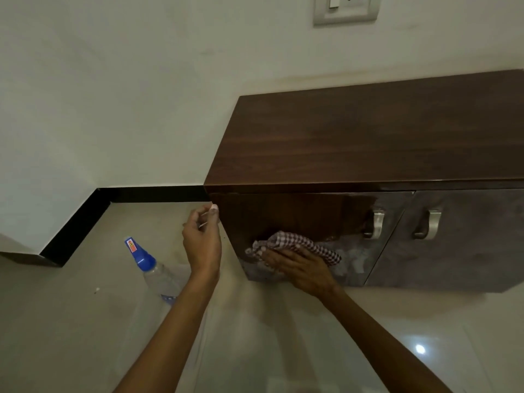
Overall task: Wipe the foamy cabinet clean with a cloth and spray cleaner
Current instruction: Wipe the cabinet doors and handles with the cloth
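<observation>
A low dark brown wooden cabinet (354,143) stands against the wall. Its left door is dark and wiped at the upper left, with grey foam film over its lower and right parts and over the right door (467,245). My right hand (300,268) presses a red-and-white checked cloth (295,243) flat against the lower part of the left door. My left hand (202,239) hovers beside the cabinet's left front corner, fingers loosely curled, holding nothing. A clear spray bottle (153,268) with a blue cap stands on the floor to the left of my left arm.
Two metal handles (375,224) (431,225) sit where the doors meet. A black skirting (85,219) runs along the white wall and turns a corner at left. A wall socket (346,8) is above the cabinet. The floor is glossy beige tile (269,336).
</observation>
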The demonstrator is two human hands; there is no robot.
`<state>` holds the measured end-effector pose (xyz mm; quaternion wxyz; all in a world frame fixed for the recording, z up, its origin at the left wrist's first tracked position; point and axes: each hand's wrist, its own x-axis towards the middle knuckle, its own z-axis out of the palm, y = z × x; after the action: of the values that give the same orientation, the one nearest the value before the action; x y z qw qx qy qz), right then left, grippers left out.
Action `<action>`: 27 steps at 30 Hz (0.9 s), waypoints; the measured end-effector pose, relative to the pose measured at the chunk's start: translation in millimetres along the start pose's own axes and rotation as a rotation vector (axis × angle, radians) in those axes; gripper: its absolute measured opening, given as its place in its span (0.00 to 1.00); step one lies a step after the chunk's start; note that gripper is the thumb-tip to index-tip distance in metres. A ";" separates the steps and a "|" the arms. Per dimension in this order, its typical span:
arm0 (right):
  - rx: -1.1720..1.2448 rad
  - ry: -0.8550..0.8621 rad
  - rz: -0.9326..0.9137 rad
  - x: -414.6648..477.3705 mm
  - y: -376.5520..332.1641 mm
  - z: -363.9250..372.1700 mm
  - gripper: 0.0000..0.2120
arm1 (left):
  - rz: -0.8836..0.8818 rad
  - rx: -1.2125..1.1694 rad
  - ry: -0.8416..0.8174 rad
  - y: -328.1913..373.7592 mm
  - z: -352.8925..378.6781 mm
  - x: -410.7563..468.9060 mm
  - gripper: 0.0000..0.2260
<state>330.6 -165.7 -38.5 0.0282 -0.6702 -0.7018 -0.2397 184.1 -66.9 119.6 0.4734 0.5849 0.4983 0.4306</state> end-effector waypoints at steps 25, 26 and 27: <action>-0.318 -0.398 -0.442 19.4 -62.2 71.1 0.25 | 0.017 0.079 0.020 -23.5 8.2 -0.7 0.12; -0.230 -0.379 -0.409 9.6 -58.0 76.9 0.24 | 0.026 0.083 0.010 -23.3 7.8 0.1 0.11; -0.155 -0.375 -0.368 0.9 -50.3 79.4 0.24 | 0.032 0.089 0.004 -23.7 6.9 0.4 0.11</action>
<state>304.8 -134.5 -123.4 -0.1977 -0.5644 -0.7843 -0.1652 186.8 -66.1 95.2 0.4392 0.6124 0.5085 0.4166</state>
